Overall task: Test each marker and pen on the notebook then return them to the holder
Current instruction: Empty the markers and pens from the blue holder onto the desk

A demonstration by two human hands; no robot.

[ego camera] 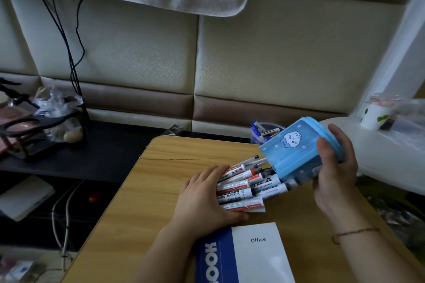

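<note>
My right hand [333, 167] grips a light blue holder [296, 149] with a cartoon cat on it, tipped over so its mouth points down and left. Several white board markers and pens [250, 185] spill from it onto the wooden table [161, 190]. My left hand [204, 197] lies flat against the left side of the marker pile, fingers spread over the ends. A closed blue and white notebook [248, 257] marked "Office" lies at the table's near edge, just below the pile.
A second round container with blue pens [264, 132] stands at the table's far edge behind the holder. A white rounded surface [379, 156] with a cup sits to the right. A dark shelf [69, 156] with clutter and cables lies to the left.
</note>
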